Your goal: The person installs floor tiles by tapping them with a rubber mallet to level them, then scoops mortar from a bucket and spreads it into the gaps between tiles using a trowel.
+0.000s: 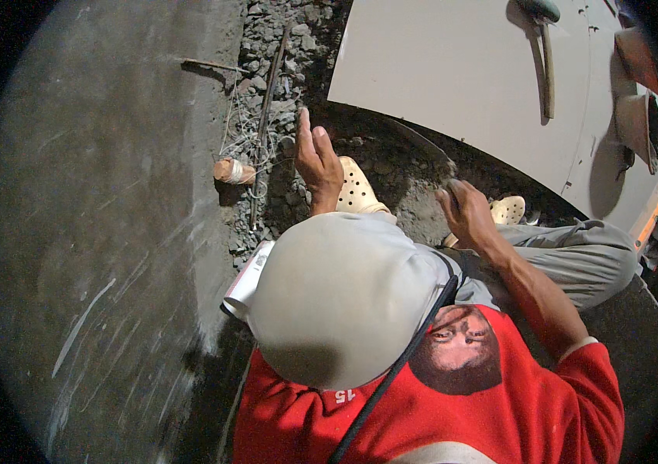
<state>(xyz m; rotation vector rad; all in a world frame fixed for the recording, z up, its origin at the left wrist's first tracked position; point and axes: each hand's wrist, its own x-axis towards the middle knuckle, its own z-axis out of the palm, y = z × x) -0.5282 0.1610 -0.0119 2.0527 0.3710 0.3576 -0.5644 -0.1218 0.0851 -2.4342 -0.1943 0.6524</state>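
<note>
From where I sit, I see the left hand [319, 172] poking up past the big gray knee [344, 294], which hides most of that arm. The right arm comes out of a red sleeve [592, 390], bent at the elbow, and reaches toward the dirt [420, 209] between the legs. Two bucket-like pots, one rusty [640, 60] and one paler [634, 125], lie tipped on the pale board [437, 69]; I can't see what is in them. The left hand is open, its fingers up and nearly straight, and I see nothing in it. It is just beside a yellow shoe [356, 188]. The wood piece with string around it [240, 172] lies to its left, by the stones [275, 124]. The right hand [460, 203] has bent fingers, near a thin curved strip [424, 138]; I can't tell if it grips anything.
</note>
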